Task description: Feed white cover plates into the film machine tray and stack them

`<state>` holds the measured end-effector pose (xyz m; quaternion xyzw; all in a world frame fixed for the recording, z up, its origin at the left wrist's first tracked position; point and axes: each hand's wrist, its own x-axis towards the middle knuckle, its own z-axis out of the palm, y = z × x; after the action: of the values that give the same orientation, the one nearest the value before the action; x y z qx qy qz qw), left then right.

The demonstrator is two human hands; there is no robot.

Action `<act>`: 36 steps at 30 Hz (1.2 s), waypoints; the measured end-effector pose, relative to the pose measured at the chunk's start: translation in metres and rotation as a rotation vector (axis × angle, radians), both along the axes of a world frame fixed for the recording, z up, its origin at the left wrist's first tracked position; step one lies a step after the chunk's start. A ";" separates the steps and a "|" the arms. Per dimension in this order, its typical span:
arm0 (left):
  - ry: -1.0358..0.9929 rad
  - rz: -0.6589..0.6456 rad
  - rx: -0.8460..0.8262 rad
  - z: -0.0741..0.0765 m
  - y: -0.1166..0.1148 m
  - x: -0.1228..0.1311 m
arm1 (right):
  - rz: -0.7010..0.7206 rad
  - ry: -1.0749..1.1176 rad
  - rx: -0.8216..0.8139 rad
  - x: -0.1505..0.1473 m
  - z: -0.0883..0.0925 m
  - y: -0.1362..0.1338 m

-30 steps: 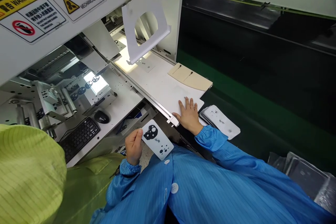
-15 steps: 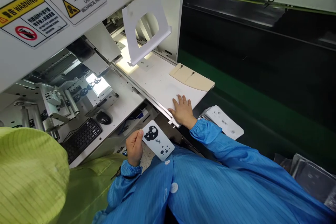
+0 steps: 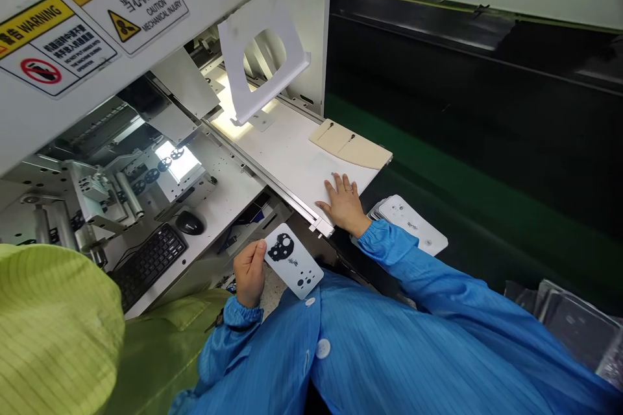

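Note:
Pinched by its upper left corner, a white rounded panel [image 3: 302, 260] with black shapes and small printed characters is in my left hand [image 3: 250, 272], held in front of my blue coat. My right hand [image 3: 344, 205] lies flat with fingers spread on the near end of the white work surface [image 3: 296, 142], holding nothing. A cream-coloured curved plate [image 3: 351, 144] with two small dark fittings lies farther along that surface. Just right of my right wrist, partly behind my sleeve, is a stack of similar white panels [image 3: 413, 225].
A white machine housing with warning labels [image 3: 146, 3] overhangs the left. An angled white bracket [image 3: 267, 81] with a cutout hangs above the lit surface. Keyboard [image 3: 150, 260] and mouse [image 3: 189, 222] sit at left, near a person in yellow-green [image 3: 58, 331]. Clear plastic trays [image 3: 577, 327] lie at right.
The view has shifted slightly, so the machine appears a little farther left. My right hand stays flat on the surface, and my left hand keeps its pinch on the panel.

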<state>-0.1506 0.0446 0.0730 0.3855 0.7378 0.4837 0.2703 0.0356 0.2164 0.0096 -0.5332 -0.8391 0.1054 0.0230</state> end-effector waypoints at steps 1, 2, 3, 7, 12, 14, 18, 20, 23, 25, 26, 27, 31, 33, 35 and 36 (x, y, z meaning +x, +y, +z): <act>-0.002 0.002 0.000 -0.001 -0.001 0.000 | -0.001 0.008 -0.005 -0.002 0.000 0.002; -0.004 0.005 -0.002 -0.001 -0.001 0.000 | -0.001 0.015 -0.010 -0.004 0.000 0.004; -0.005 0.009 -0.006 -0.001 -0.002 -0.001 | -0.002 0.021 -0.014 -0.006 0.000 0.006; -0.010 0.026 -0.019 -0.003 -0.006 -0.002 | 0.003 0.034 -0.028 -0.010 0.000 0.013; -0.016 0.029 -0.009 -0.006 -0.009 -0.003 | 0.019 0.042 -0.025 -0.012 0.000 0.021; -0.015 0.032 -0.009 -0.006 -0.009 -0.003 | 0.022 0.043 -0.029 -0.012 0.000 0.022; -0.018 0.043 -0.014 -0.006 -0.010 -0.002 | 0.019 0.035 -0.041 -0.013 0.002 0.024; -0.028 0.046 -0.011 -0.005 -0.010 -0.002 | 0.023 0.028 -0.046 -0.014 0.002 0.024; -0.028 0.041 -0.010 -0.006 -0.010 -0.002 | 0.032 0.025 -0.053 -0.016 0.002 0.023; -0.020 0.039 -0.012 -0.006 -0.009 -0.002 | 0.031 0.027 -0.047 -0.018 0.002 0.023; -0.016 0.040 -0.011 -0.006 -0.009 -0.002 | 0.028 0.027 -0.044 -0.019 0.002 0.022; -0.014 0.040 -0.010 -0.005 -0.009 -0.002 | 0.024 0.027 -0.041 -0.020 0.002 0.022; -0.002 0.036 -0.004 -0.004 -0.009 -0.002 | 0.010 0.024 -0.026 -0.023 0.002 0.023; 0.000 0.033 -0.005 -0.004 -0.009 -0.002 | 0.008 0.024 -0.018 -0.024 0.001 0.024; -0.003 0.034 -0.007 -0.004 -0.009 -0.002 | 0.008 0.024 -0.013 -0.024 0.000 0.025; -0.006 0.036 -0.008 -0.005 -0.009 -0.002 | 0.008 0.025 -0.012 -0.024 0.000 0.025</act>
<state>-0.1528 0.0354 0.0684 0.3698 0.7457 0.4867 0.2651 0.0121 0.2412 0.0092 -0.5286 -0.8402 0.1173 0.0297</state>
